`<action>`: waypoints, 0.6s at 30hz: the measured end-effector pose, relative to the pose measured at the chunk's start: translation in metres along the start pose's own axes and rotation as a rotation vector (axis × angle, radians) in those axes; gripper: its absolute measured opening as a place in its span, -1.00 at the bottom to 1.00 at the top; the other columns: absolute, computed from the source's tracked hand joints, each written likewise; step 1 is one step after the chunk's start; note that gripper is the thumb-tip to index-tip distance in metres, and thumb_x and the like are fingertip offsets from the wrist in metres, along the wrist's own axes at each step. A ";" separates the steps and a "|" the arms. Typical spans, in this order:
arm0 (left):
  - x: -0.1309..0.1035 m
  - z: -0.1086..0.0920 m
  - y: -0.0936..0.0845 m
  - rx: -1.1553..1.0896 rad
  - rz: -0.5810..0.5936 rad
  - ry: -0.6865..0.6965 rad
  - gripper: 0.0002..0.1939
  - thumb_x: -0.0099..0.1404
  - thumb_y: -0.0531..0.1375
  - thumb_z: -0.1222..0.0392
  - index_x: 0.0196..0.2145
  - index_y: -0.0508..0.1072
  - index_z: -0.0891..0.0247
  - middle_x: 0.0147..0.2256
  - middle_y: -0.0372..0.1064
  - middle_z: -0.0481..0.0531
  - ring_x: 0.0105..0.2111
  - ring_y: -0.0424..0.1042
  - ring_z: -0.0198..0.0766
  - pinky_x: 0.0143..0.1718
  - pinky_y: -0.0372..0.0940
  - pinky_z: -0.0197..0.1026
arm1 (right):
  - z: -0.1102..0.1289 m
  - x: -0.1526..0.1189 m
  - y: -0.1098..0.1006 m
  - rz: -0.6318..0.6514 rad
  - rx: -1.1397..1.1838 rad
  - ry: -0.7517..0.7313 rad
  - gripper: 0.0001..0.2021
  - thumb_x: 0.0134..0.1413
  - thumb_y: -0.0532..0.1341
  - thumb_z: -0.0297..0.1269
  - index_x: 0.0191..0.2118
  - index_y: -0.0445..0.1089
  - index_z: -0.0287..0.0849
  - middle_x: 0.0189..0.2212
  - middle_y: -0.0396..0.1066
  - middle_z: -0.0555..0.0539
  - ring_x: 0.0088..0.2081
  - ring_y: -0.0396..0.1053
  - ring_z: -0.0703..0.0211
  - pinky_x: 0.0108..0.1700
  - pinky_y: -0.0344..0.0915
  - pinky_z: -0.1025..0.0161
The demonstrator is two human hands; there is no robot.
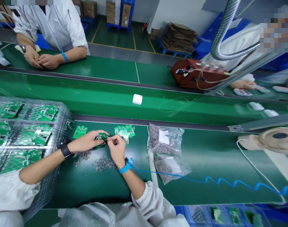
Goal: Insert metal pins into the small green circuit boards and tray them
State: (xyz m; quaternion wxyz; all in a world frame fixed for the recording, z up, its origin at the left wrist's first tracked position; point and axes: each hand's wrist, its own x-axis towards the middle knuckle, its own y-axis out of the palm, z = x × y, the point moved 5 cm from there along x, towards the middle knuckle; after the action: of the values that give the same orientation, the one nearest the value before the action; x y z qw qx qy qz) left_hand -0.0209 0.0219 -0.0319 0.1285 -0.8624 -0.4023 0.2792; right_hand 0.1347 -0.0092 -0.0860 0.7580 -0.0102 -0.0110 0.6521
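Note:
My left hand (87, 142) grips a green circuit board (101, 137) over the bench. At the board's right edge, my right hand (117, 148) is closed in a pinch; whatever sits between its fingertips is too small to make out. A blue wrist strap (127, 166) circles my right wrist. Below the hands lie loose small metal screws (105, 163), spread in a heap. Another single board (80, 131) rests behind my left hand, and a small pile of boards (125, 132) lies just beyond my right hand.
Clear plastic trays (61, 126) of circuit boards stand at the left. Two bags of small metal parts (155, 145) lie to the right, near a coiled blue cord (219, 181) and a beige fan (274, 138). A white device (137, 99) sits on the belt; co-workers sit opposite.

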 end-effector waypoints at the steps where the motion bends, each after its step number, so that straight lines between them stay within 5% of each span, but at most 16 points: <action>1: -0.001 -0.001 0.000 0.025 0.003 -0.008 -0.58 0.40 0.15 0.03 0.16 0.40 0.17 0.00 0.50 0.09 0.00 0.43 -0.04 -0.03 0.29 -0.10 | 0.000 0.000 0.000 -0.008 -0.005 0.003 -0.76 0.11 0.26 -0.22 -0.51 0.27 -0.10 -0.60 0.18 0.13 -0.52 0.11 0.26 -0.43 0.08 0.28; 7: -0.003 -0.004 0.001 0.117 0.026 -0.011 -0.48 0.45 0.08 -0.02 0.28 0.32 0.17 -0.33 0.39 -0.03 -0.41 0.27 -0.21 -0.39 0.12 -0.21 | -0.002 -0.001 -0.001 -0.053 -0.011 0.018 -0.77 0.11 0.25 -0.21 -0.50 0.25 -0.09 -0.58 0.20 0.13 -0.50 0.12 0.26 -0.40 0.11 0.27; 18: -0.008 -0.007 0.003 0.196 0.063 -0.005 -0.35 0.42 0.08 -0.03 0.40 0.23 0.19 -0.48 0.20 -0.10 -0.51 0.20 -0.23 -0.47 0.02 -0.22 | -0.003 0.004 0.000 0.010 0.071 0.026 -0.76 0.17 0.24 -0.14 -0.46 0.28 -0.10 -0.55 0.26 0.09 -0.49 0.18 0.24 -0.39 0.19 0.27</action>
State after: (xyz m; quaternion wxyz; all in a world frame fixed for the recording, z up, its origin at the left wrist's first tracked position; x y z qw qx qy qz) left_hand -0.0195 0.0135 -0.0247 0.2026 -0.8571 -0.3461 0.3233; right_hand 0.1356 -0.0052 -0.0894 0.7548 0.0080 0.0222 0.6555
